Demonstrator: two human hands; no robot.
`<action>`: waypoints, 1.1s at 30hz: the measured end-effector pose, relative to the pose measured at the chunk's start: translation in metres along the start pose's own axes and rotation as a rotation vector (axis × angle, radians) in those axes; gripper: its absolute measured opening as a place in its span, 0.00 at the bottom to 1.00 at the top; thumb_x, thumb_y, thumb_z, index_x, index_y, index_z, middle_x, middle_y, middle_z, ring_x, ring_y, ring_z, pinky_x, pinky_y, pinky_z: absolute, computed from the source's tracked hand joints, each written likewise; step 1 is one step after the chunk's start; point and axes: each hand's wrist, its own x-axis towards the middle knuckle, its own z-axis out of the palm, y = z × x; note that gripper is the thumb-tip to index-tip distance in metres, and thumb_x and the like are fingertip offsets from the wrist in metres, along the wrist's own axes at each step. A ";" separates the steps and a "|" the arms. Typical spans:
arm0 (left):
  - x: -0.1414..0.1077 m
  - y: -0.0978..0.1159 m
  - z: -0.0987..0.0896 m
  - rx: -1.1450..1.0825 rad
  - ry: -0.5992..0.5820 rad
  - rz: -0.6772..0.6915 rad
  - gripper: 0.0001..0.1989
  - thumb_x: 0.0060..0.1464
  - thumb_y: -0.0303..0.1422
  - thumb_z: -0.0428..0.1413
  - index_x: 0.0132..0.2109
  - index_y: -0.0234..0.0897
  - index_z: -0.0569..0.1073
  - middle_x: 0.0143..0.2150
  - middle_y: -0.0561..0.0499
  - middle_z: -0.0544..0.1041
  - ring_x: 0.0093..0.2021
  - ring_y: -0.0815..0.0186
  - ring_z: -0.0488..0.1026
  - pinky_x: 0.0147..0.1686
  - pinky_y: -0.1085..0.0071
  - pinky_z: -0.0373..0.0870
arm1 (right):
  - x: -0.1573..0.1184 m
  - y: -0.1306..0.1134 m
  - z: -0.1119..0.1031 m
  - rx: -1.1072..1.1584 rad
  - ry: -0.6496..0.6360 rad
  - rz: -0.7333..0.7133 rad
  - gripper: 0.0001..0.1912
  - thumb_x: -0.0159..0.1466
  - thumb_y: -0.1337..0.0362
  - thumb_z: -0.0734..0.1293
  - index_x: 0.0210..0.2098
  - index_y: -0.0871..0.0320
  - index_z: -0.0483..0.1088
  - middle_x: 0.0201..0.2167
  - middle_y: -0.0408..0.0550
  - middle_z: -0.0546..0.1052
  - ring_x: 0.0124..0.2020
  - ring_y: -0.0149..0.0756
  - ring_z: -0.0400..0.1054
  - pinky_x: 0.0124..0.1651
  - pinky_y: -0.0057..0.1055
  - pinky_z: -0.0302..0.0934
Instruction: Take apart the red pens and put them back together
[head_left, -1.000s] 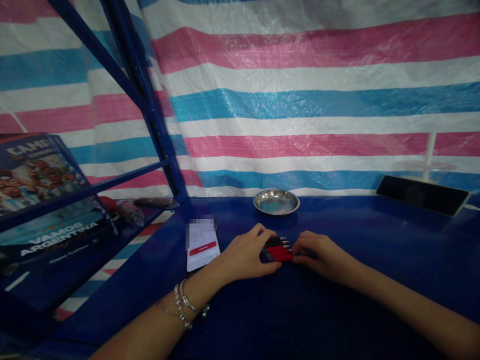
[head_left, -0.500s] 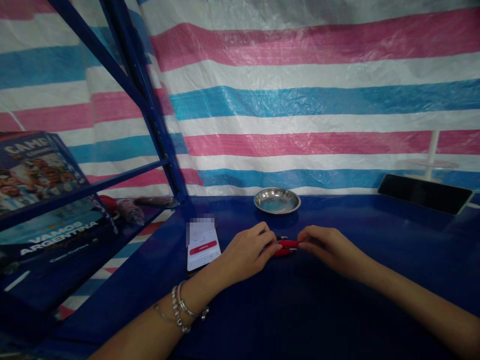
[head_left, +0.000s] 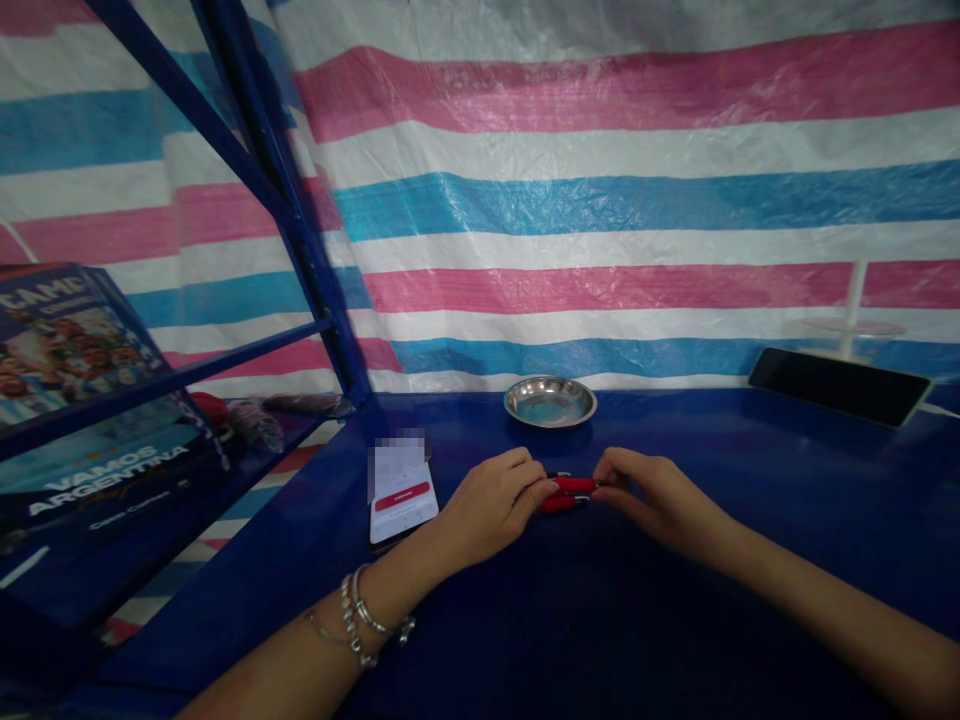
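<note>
My left hand (head_left: 491, 505) is closed, thumb and fingers pinching a red pen (head_left: 574, 485) that lies across between my hands. At the pen's other end, my right hand (head_left: 656, 492) has its thumb and fingertips closed on the small tip. A second red pen (head_left: 562, 504) with a silvery end lies on the blue table just nearer to me, its left part close to my left fingers. Behind the held pen, the dark end of another pen (head_left: 557, 474) shows. My left fingers hide the left ends of the pens.
A shallow metal dish (head_left: 550, 402) stands beyond my hands. Left of my left hand lies a lit phone (head_left: 403, 505). At the back right leans a dark-screened device (head_left: 840, 385). Blue metal framing (head_left: 296, 215) and a printed box (head_left: 82, 340) are at the left. A striped sheet (head_left: 600, 230) hangs behind.
My right fingertips have shifted slightly toward the pen's end, so more of its red barrel shows between my hands. The whole view has moved a little.
</note>
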 end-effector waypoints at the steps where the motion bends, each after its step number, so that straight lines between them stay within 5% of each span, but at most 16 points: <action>1: 0.000 0.000 0.000 -0.006 0.002 0.001 0.15 0.59 0.35 0.39 0.31 0.33 0.65 0.31 0.52 0.64 0.32 0.71 0.62 0.33 0.75 0.60 | 0.000 0.000 0.000 0.014 0.000 0.009 0.08 0.58 0.60 0.60 0.29 0.60 0.61 0.25 0.43 0.67 0.26 0.27 0.59 0.29 0.24 0.51; 7: 0.000 0.001 -0.001 -0.030 0.041 0.017 0.14 0.58 0.33 0.39 0.32 0.33 0.65 0.33 0.50 0.64 0.34 0.71 0.62 0.34 0.74 0.60 | 0.002 0.001 -0.001 0.093 -0.066 0.029 0.18 0.63 0.57 0.51 0.26 0.61 0.63 0.24 0.45 0.68 0.26 0.28 0.60 0.31 0.26 0.51; 13: 0.000 0.000 -0.001 -0.040 0.071 0.017 0.13 0.58 0.33 0.40 0.32 0.32 0.66 0.34 0.50 0.65 0.33 0.71 0.62 0.33 0.74 0.60 | 0.001 0.000 0.002 0.216 -0.004 0.092 0.12 0.57 0.58 0.61 0.35 0.60 0.62 0.24 0.42 0.66 0.24 0.26 0.57 0.26 0.23 0.50; 19: -0.001 0.001 -0.002 -0.058 0.081 0.033 0.13 0.58 0.33 0.41 0.32 0.32 0.66 0.34 0.50 0.65 0.34 0.70 0.62 0.34 0.73 0.60 | 0.003 0.000 0.002 0.231 -0.099 0.080 0.17 0.62 0.57 0.53 0.26 0.62 0.64 0.23 0.44 0.67 0.26 0.27 0.58 0.29 0.25 0.51; 24: -0.001 0.002 -0.002 -0.048 0.071 0.026 0.13 0.58 0.33 0.41 0.33 0.32 0.66 0.34 0.49 0.65 0.34 0.70 0.62 0.34 0.73 0.61 | 0.003 -0.003 0.002 0.291 -0.074 0.126 0.11 0.58 0.59 0.59 0.34 0.61 0.63 0.23 0.42 0.67 0.23 0.26 0.58 0.27 0.23 0.50; 29: -0.001 0.002 -0.003 -0.050 0.057 0.026 0.13 0.58 0.33 0.40 0.33 0.33 0.66 0.35 0.49 0.65 0.35 0.70 0.63 0.36 0.74 0.60 | 0.004 -0.002 0.002 0.276 -0.119 0.089 0.20 0.63 0.58 0.51 0.23 0.63 0.63 0.22 0.45 0.67 0.24 0.26 0.59 0.30 0.24 0.52; 33: -0.001 0.003 -0.003 -0.035 0.042 0.025 0.14 0.58 0.34 0.40 0.32 0.32 0.66 0.35 0.50 0.65 0.35 0.71 0.62 0.35 0.74 0.60 | 0.002 -0.003 0.002 0.230 -0.061 0.094 0.13 0.61 0.60 0.55 0.29 0.62 0.65 0.23 0.44 0.69 0.25 0.27 0.60 0.29 0.25 0.53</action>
